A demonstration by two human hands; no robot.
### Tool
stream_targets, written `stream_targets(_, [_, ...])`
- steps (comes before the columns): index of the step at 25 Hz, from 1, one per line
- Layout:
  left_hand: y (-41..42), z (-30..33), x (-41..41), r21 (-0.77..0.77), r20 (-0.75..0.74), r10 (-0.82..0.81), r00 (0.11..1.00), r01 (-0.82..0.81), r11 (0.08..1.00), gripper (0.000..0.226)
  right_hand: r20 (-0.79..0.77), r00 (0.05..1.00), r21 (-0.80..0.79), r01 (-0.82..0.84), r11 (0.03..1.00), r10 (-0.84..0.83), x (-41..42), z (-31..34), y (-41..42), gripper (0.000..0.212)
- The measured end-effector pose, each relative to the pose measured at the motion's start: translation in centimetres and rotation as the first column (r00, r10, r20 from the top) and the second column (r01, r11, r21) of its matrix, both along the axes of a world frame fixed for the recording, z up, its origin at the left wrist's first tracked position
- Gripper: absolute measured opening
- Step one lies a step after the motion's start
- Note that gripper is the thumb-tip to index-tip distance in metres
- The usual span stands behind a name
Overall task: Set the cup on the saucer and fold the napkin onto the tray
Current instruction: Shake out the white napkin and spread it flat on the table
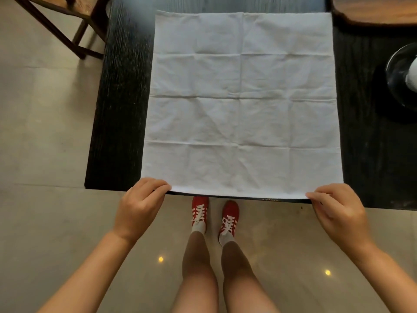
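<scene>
A large white napkin point(242, 102) lies spread flat on the dark table point(119, 114), creased into a grid of squares. My left hand point(142, 204) pinches its near left corner at the table's front edge. At the near right corner my right hand point(336, 211) pinches the cloth in the same way. A dark saucer point(397, 71) shows at the right edge with a white cup point(413, 75) on it, mostly cut off. A wooden tray point(374, 12) sits at the far right corner, partly out of view.
A wooden chair point(67, 26) stands on the tiled floor left of the table. My legs and red shoes point(214, 213) are just below the table's front edge.
</scene>
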State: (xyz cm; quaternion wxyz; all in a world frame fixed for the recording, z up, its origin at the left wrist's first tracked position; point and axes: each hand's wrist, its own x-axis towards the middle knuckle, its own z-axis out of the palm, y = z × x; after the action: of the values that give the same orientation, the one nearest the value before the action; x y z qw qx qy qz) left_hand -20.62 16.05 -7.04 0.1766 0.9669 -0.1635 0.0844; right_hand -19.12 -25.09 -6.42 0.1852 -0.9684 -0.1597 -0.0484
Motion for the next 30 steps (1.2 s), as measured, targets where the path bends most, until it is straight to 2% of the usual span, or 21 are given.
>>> stream_targets(7, [0.9, 0.5, -0.4, -0.007, -0.039, 0.084, 0.996, -0.084, 0.996, 0.014, -0.029, 0.996, -0.001, 0.081, 0.997, -0.081, 0.1, 1.1, 0.8, 0.025])
stream_targets(10, [-1.5, 1.3, 0.8, -0.081, -0.023, 0.137, 0.990, -0.138, 0.987, 0.030, 0.004, 0.978, 0.051, 0.206, 0.977, -0.206, 0.1, 2.0, 3.3, 0.033])
stream_targets(12, [-5.9, 1.4, 3.1, -0.095, -0.069, 0.139, 0.988, -0.145, 0.985, 0.045, -0.020, 0.981, 0.047, 0.196, 0.979, -0.195, 1.5, 2.1, 6.9, 0.043])
stream_targets(14, [-11.0, 1.1, 5.5, -0.016, -0.170, 0.119, 0.978, -0.123, 0.992, 0.054, -0.129, 0.976, -0.026, 0.175, 0.984, -0.177, 3.8, 1.8, 11.0, 0.052])
stream_targets(17, [-14.9, -0.5, 7.8, 0.143, -0.298, 0.118, 0.947, -0.078, 0.987, 0.054, -0.297, 0.929, -0.185, 0.172, 0.968, -0.222, 6.3, 0.2, 13.9, 0.058])
stream_targets(19, [-13.8, -1.5, 8.1, 0.225, -0.315, 0.113, 0.942, -0.042, 0.973, 0.057, -0.290, 0.926, -0.266, 0.165, 0.950, -0.242, 6.4, -0.9, 12.6, 0.060])
stream_targets(21, [-11.4, -1.9, 8.5, 0.241, -0.305, 0.104, 0.947, -0.029, 0.970, 0.060, -0.262, 0.929, -0.297, 0.179, 0.938, -0.260, 6.3, -1.2, 10.0, 0.064])
stream_targets(25, [-5.6, -1.8, 9.6, 0.218, -0.333, 0.253, 0.908, -0.187, 0.958, 0.068, -0.249, 0.900, -0.348, 0.261, 0.900, -0.357, 6.7, -1.1, 4.8, 0.067])
stream_targets(29, [-2.7, -0.4, 10.1, 0.303, -0.323, 0.547, 0.772, -0.463, 0.833, 0.076, -0.240, 0.895, -0.379, 0.269, 0.885, -0.375, 6.9, -0.9, 4.1, 0.068])
stream_targets(30, [-3.7, 0.0, 10.8, 0.274, -0.292, 0.561, 0.775, -0.494, 0.825, 0.075, -0.238, 0.896, -0.382, 0.268, 0.884, -0.374, 6.9, -0.9, 4.2, 0.068])
